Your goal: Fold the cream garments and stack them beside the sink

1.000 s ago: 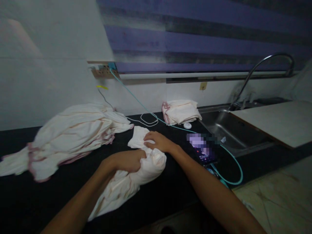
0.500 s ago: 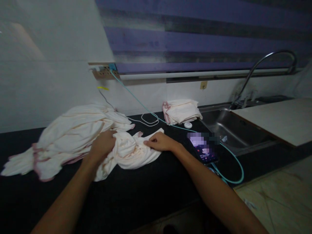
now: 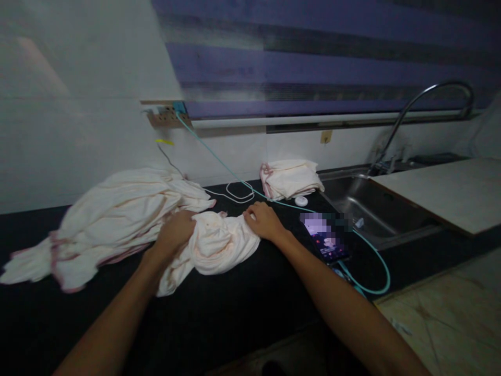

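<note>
The scene is dim, and fine detail on the dark countertop (image 3: 242, 308) is lost in shadow; its front edge is hard to separate from the floor at lower right. The left hand (image 3: 176, 232) is closed on the left end of a crumpled cream cloth (image 3: 219, 243), with its fingertips buried in the folds and not visible. The right hand (image 3: 264, 222) presses down on the right end of the same cloth, fingers curled narrowly; whether they pinch the fabric or only rest on it cannot be determined. The cloth lies bunched on the countertop between the two hands, its long axis running roughly left to right, with a tail trailing down and to the left below the left wrist. Its edges and corners are folded under and cannot be traced. Just beside it on the left, touching it, lies a larger pile of cloths (image 3: 109, 219) with pink edging. A folded stack of cloths (image 3: 291, 180) sits near the wall behind the right hand. A phone (image 3: 324, 240), its screen blurred, lies right of the right forearm with a teal cable (image 3: 368, 250) looping around it. The sink (image 3: 364, 209) and faucet (image 3: 426, 99) stand further right, with the sink partly hidden under a pale board (image 3: 446, 193).
</note>
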`<state>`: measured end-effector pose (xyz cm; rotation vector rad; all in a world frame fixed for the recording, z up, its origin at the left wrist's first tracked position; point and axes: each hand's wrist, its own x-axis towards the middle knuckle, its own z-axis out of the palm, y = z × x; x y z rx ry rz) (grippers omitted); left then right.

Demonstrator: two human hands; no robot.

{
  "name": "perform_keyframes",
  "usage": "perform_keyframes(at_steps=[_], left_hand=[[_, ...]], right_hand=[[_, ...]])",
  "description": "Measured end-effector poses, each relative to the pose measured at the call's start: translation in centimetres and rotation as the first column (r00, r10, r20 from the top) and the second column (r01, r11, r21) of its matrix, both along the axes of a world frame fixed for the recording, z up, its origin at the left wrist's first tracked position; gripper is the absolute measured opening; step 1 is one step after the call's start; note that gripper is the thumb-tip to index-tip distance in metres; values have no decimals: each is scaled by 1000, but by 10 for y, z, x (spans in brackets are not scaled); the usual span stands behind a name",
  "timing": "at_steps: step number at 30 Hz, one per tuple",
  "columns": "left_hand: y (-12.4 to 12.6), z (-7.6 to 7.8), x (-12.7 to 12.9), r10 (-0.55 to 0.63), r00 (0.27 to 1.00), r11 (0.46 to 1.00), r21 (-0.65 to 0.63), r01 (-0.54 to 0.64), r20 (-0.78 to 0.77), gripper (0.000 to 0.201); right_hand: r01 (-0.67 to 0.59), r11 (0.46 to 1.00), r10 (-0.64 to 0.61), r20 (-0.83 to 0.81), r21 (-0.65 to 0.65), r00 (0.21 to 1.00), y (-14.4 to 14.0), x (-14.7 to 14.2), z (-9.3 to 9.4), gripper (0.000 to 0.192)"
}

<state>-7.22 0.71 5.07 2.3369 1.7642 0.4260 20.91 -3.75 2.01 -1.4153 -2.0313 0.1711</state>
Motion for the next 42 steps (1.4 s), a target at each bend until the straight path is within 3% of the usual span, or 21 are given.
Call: perform_keyframes(at_steps=[4, 9, 13, 17, 20, 23, 27, 35, 42], left_hand=[[-1, -9, 3, -92, 995, 996, 12, 91, 45, 33], [-3, -10, 4, -81, 993, 989, 128, 69, 87, 32], [-6, -4, 9, -143, 972, 953, 291, 85, 184, 62], [-9, -2, 21, -376, 910, 894, 325, 308, 172, 70], [-12, -8, 28, -481, 864, 863, 255, 437, 148, 70], [-14, -16, 30, -468, 876, 878, 168, 447, 117, 65], [-11, -19, 30, -431, 899, 893, 181, 413, 76, 58], [-12, -16, 39, -159, 974, 981, 135, 138, 159, 8], [-21, -13, 42, -130, 966, 991, 56, 120, 225, 15]], right_hand=[[17, 996, -9, 92, -83, 996, 1, 0, -5, 32], [6, 994, 0, 58, -106, 998, 0, -1, -4, 34], [30, 992, -28, 21, -125, 999, -1, 0, -4, 47], [75, 988, -63, 94, -132, 994, -3, -3, -2, 35], [136, 988, -124, 143, -77, 982, -6, -5, 2, 31], [135, 990, -127, 188, -31, 974, -8, -6, 6, 26], [103, 993, -87, 248, -52, 965, -10, -7, 10, 25], [124, 982, -105, 132, -142, 986, -12, -9, 11, 42], [79, 996, -79, 7, -38, 997, -9, -15, 7, 41]])
